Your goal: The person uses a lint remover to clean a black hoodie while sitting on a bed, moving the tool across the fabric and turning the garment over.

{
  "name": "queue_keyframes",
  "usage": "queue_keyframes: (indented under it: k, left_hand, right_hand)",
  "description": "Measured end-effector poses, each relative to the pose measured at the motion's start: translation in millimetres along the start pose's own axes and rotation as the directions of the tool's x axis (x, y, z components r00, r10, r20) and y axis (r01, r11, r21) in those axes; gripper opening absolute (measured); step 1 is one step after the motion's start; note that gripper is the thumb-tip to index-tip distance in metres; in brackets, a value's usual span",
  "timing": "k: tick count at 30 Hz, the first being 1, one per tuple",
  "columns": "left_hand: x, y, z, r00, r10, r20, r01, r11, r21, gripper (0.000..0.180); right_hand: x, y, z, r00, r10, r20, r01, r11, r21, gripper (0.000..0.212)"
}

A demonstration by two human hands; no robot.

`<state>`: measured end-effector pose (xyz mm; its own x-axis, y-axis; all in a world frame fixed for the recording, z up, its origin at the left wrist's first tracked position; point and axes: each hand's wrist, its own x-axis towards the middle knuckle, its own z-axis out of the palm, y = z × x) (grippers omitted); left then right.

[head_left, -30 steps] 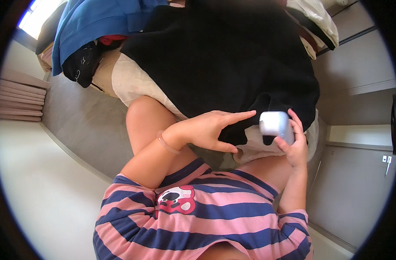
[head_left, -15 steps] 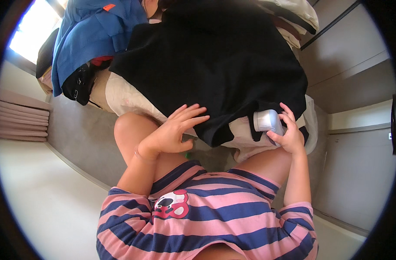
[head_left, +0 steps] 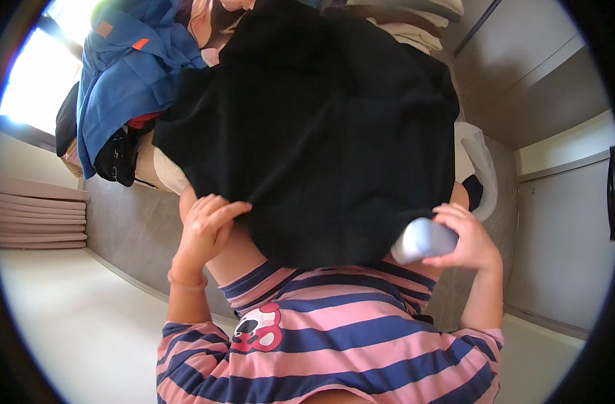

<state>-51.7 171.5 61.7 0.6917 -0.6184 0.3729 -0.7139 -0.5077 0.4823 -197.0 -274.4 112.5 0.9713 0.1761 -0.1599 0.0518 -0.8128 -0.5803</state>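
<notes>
A large black cloth (head_left: 328, 148), likely a garment, spreads from the far pile down over my thighs, its rounded near edge at my lap. At its left edge, my left hand (head_left: 210, 223) pinches the fabric, index finger stretched along it. My right hand (head_left: 470, 239) holds a pale-blue and white rounded device (head_left: 425, 240) by its body, at the cloth's lower right edge. The device is smeared by motion, and its whiter end points left toward the cloth. My right fingertips are near the cloth's edge; whether they grip it too I cannot tell.
A blue garment (head_left: 129, 81) lies heaped at the far left, with a black printed one (head_left: 115, 158) below it. Folded light clothes (head_left: 405, 32) sit at the far right. A whitish plastic bag (head_left: 481, 178) stands right of my knee. Grey cabinets (head_left: 540, 81) line the right side.
The black cloth has been pulled toward me and now covers more of my thighs. My left hand has moved left and closed on its edge. My right hand has come nearer with the device.
</notes>
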Motion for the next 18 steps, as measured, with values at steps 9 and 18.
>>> queue_keyframes:
  k: [9, 18]
  left_hand:
    - [-18, 28, -14, 0.759, -0.129, 0.638, 0.430, 0.835, -0.342, 0.044]
    - [90, -80, -28, 0.956, 0.001, -0.292, 0.143, 0.870, 0.471, 0.044]
  right_hand:
    - [-24, -4, 19, 0.936, 0.033, 0.350, -0.070, 0.993, 0.093, 0.060]
    - [66, 43, -18, 0.886, 0.338, -0.319, -0.074, 0.780, 0.621, 0.071]
